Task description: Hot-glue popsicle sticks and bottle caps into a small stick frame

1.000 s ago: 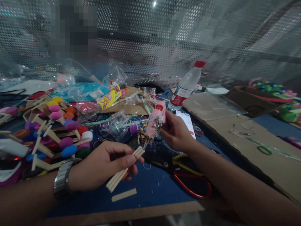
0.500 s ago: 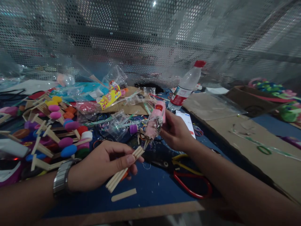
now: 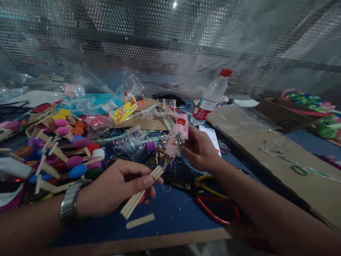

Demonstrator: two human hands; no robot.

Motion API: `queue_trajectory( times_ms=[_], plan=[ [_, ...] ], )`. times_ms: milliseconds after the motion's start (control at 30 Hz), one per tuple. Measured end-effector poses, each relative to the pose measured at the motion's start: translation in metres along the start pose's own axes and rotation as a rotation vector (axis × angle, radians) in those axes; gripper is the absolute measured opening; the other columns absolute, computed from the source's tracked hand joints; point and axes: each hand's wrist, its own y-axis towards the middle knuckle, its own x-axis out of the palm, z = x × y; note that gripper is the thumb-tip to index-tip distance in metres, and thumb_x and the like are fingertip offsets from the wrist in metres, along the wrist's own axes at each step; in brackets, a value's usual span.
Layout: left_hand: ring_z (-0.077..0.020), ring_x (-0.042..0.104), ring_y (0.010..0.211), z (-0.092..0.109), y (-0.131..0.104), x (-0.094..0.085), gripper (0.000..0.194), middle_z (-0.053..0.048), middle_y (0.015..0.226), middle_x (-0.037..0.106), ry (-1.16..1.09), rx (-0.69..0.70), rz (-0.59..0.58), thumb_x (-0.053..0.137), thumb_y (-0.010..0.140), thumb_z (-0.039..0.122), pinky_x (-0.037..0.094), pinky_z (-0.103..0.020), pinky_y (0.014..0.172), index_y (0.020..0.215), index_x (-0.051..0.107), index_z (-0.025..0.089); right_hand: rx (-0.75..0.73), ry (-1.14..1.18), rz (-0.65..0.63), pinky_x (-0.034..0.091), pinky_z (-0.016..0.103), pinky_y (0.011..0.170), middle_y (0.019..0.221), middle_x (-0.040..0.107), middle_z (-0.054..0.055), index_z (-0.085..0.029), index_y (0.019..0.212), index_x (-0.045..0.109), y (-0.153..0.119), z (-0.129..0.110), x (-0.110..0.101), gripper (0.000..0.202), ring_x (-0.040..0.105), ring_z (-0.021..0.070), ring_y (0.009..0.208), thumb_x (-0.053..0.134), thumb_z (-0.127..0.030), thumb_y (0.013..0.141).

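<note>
Between the thumb and fingers of my left hand [image 3: 125,186] is a small bundle of wooden craft sticks [image 3: 133,202], slanting up to the right. Something orange shows beneath the sticks, mostly hidden by them and my fingers. My right hand [image 3: 201,149] is closed around a pink hot glue gun [image 3: 174,142] with a crusted, stained front. Its metal nozzle points down at the upper ends of the sticks, touching or very near them. One loose craft stick [image 3: 140,220] lies on the blue tabletop below my left hand.
Scissors [image 3: 217,201] with red and yellow handles lie under my right forearm. Stick-and-cap pieces [image 3: 62,153] crowd the left. Behind my hands are a phone [image 3: 211,137], a tilted-looking water bottle [image 3: 209,99] and plastic wrappers [image 3: 130,140]. Cardboard [image 3: 290,167] covers the right side.
Almost nothing differs. The glue gun has shifted very slightly to the right at its rear, while its nozzle stays at the stick ends.
</note>
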Motion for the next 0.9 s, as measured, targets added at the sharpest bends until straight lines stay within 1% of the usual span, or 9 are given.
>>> queue_trajectory(
  times_ms=[133, 333, 433, 600, 767, 900],
  plan=[
    [-0.0038, 0.056, 0.054, -0.0002, 0.0001, -0.0003, 0.03, -0.002, 0.073, 0.073, 0.016, 0.007, -0.003, 0.073, 0.087, 0.043, 0.047, -0.012, 0.054, 0.092, 0.078, 0.014, 0.005, 0.008, 0.0, 0.029, 0.028, 0.05, 0.066, 0.043, -0.004, -0.021, 0.087, 0.05, -0.0001, 0.0004, 0.0006, 0.022, 0.034, 0.0121, 0.055, 0.064, -0.038, 0.084],
    [-0.0075, 0.06, 0.058, -0.0001, -0.0003, 0.0008, 0.035, -0.005, 0.074, 0.073, 0.004, -0.026, 0.017, 0.075, 0.083, 0.046, 0.048, -0.014, 0.053, 0.09, 0.077, 0.012, -0.023, 0.051, 0.004, 0.027, 0.028, 0.05, 0.067, 0.044, -0.004, -0.021, 0.088, 0.05, -0.0003, 0.0003, 0.0009, 0.021, 0.033, 0.0119, 0.055, 0.065, -0.035, 0.083],
    [-0.0079, 0.06, 0.059, 0.0004, -0.0006, 0.0009, 0.036, -0.005, 0.074, 0.072, 0.034, -0.025, 0.019, 0.075, 0.084, 0.047, 0.049, -0.015, 0.054, 0.09, 0.077, 0.012, -0.009, 0.051, 0.0, 0.028, 0.028, 0.051, 0.067, 0.043, -0.004, -0.021, 0.089, 0.051, -0.001, 0.0003, 0.0009, 0.021, 0.032, 0.0123, 0.056, 0.065, -0.035, 0.083],
    [-0.0071, 0.057, 0.057, 0.0006, -0.0008, 0.0003, 0.039, -0.006, 0.075, 0.071, 0.097, -0.004, 0.01, 0.072, 0.086, 0.048, 0.048, -0.015, 0.055, 0.083, 0.077, 0.01, 0.025, 0.054, 0.0, 0.032, 0.029, 0.053, 0.073, 0.049, -0.001, -0.021, 0.098, 0.053, -0.002, 0.0011, 0.0015, 0.025, 0.036, 0.0135, 0.059, 0.065, -0.037, 0.083],
    [-0.0063, 0.054, 0.056, 0.0023, -0.0005, 0.0006, 0.037, -0.005, 0.073, 0.071, 0.124, 0.001, 0.015, 0.071, 0.086, 0.047, 0.045, -0.014, 0.053, 0.089, 0.078, 0.011, 0.01, 0.022, -0.008, 0.03, 0.028, 0.05, 0.067, 0.046, -0.004, -0.022, 0.088, 0.05, -0.0016, 0.0009, -0.0004, 0.023, 0.035, 0.0122, 0.055, 0.067, -0.035, 0.08],
    [-0.0066, 0.054, 0.058, 0.0024, -0.001, 0.0005, 0.035, -0.005, 0.073, 0.071, 0.135, 0.012, 0.014, 0.07, 0.088, 0.045, 0.045, -0.014, 0.054, 0.085, 0.078, 0.011, 0.014, 0.069, 0.016, 0.031, 0.028, 0.051, 0.069, 0.046, -0.004, -0.02, 0.097, 0.054, -0.0029, 0.0037, 0.0009, 0.027, 0.035, 0.0122, 0.055, 0.069, -0.038, 0.082]
  ],
)
